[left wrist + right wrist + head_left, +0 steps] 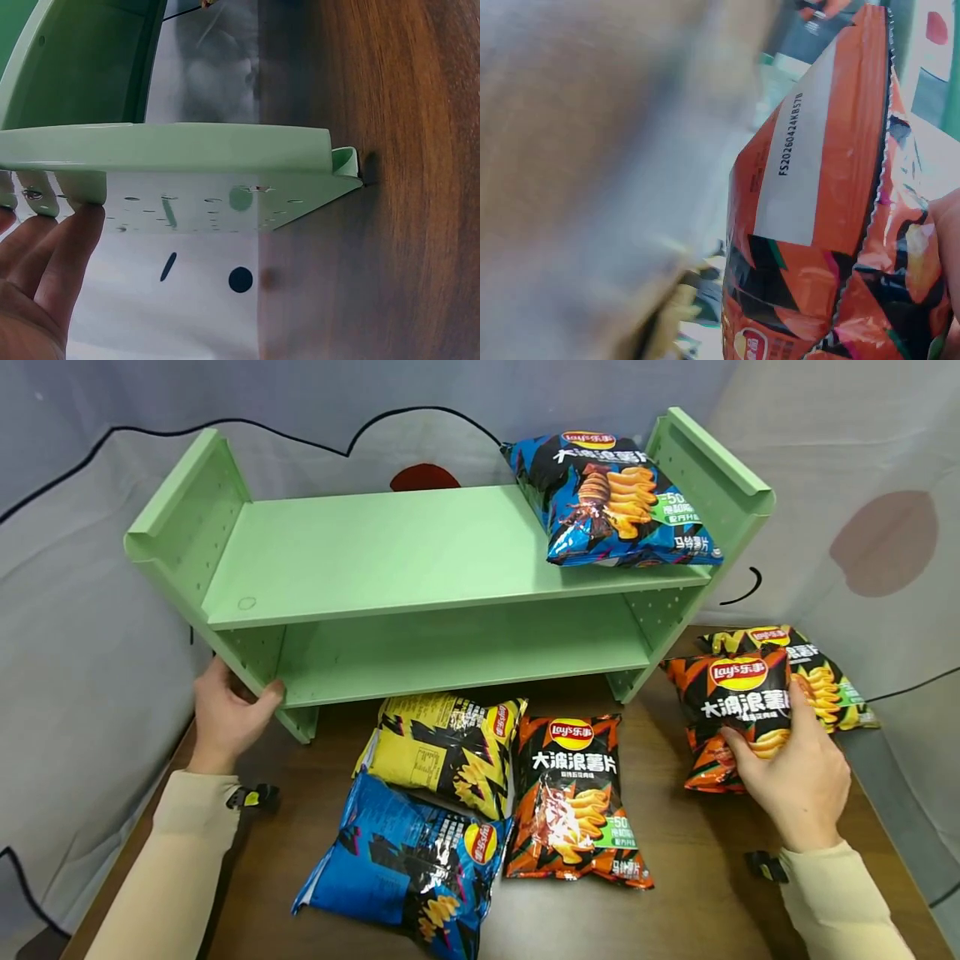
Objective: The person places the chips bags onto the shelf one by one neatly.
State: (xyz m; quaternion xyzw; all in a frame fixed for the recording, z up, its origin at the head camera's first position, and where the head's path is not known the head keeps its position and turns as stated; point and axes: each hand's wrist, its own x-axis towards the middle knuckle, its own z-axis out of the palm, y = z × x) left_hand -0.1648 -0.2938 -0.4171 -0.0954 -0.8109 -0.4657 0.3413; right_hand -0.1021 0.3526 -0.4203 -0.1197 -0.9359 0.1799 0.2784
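Observation:
A light green two-tier shelf (390, 552) stands at the back of the wooden table, somewhat askew. My left hand (234, 714) grips its left side panel low down, thumb at the front edge; in the left wrist view, the fingers (71, 255) lie against the panel's outer face. On the right, my right hand (795, 768) holds an orange-and-black bag of chips (738, 693) between thumb and fingers, its printed front turned up. The right wrist view shows this chip bag (810, 195) from its back seam. Behind it lies a yellow-and-black chip bag (825, 672), partly covered.
A blue chip bag (615, 510) rests on the upper tier's right end. Before the shelf lie a yellow bag (442, 752), a blue bag (397, 868) and an orange-and-black bag (573, 802) on the table (705, 877). Pale fabric (315, 393) hangs behind.

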